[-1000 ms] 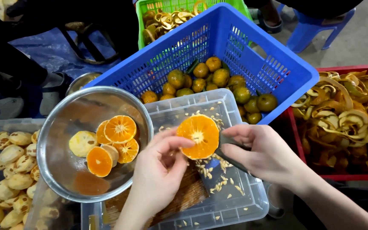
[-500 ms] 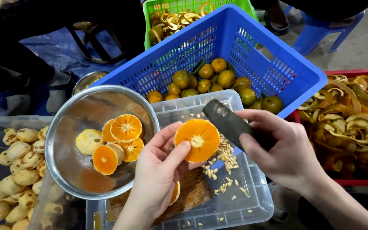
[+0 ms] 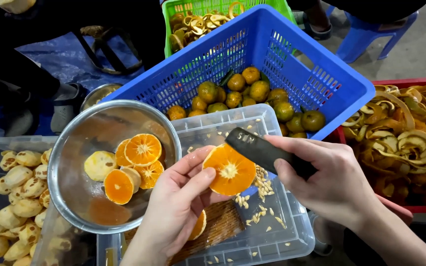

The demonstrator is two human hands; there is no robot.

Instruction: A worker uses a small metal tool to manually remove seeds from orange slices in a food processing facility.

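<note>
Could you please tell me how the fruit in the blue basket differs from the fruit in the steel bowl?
The fruit in the blue basket is whole, with greenish-orange skin on; the fruit in the steel bowl is peeled and halved, its bright orange flesh showing. The basket's heap is large, the bowl's only a few pieces. Both look like the same small citrus.

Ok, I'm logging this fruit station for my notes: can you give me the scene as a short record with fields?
left hand: holds a cut orange half, cut face up
right hand: grips a dark tool handle at the fruit
under hands: clear lid strewn with seeds
metal bowl: orange halves
blue basket: whole fruit
red crate: peels
</note>
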